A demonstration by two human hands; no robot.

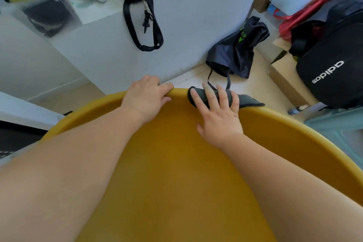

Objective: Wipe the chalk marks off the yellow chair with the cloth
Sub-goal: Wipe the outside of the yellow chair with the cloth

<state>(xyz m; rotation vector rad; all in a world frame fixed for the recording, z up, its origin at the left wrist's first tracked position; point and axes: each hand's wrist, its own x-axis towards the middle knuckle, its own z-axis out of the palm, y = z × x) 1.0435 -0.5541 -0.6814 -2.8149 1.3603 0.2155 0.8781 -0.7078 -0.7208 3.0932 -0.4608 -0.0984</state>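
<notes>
Head view, smooth yellow chair filling lower frame, left hand curled over its upper rim, right hand spread flat, pressing dark grey cloth on rim at centre right.

Single head-worn wide-angle view, looking steeply down and forward from close above the yellow chair, whose curved rim spans the frame. Both forearms enter from the bottom edge. Floor and a white ledge fill the upper part, bowed by lens distortion.
</notes>
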